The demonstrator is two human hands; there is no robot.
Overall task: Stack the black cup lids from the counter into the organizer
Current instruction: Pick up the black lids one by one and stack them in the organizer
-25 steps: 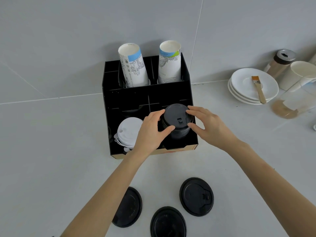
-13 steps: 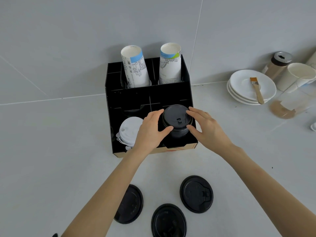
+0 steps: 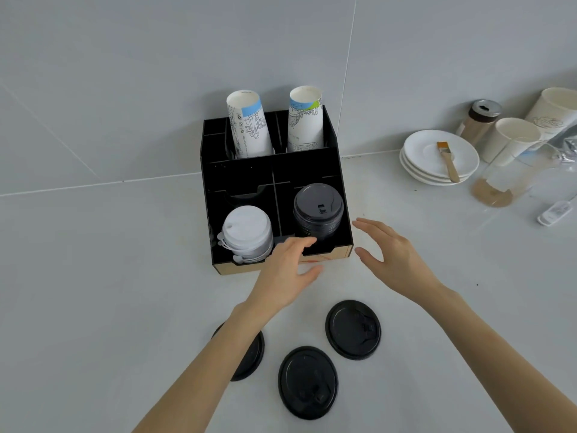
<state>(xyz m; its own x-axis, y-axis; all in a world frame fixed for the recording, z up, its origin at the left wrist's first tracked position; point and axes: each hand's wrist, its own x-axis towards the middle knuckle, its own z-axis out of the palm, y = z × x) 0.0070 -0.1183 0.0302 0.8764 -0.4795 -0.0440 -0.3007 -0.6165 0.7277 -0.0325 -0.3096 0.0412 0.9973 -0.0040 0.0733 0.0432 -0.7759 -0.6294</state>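
The pale counter (image 3: 93, 292) carries a black organizer (image 3: 268, 173) set against the wall, with two stacks of printed paper cups (image 3: 249, 129) upright in its rear slots. In its front right compartment sits a stack of black lids (image 3: 318, 210); the front left one holds white lids (image 3: 246, 232). Both hands hover in front of it with fingers spread and empty: the left hand (image 3: 287, 273) overlaps the organizer's front edge, the right hand (image 3: 393, 260) is just beside its right corner. Three loose black lids (image 3: 352, 329) lie flat on the counter nearer the person (one partly under the left forearm).
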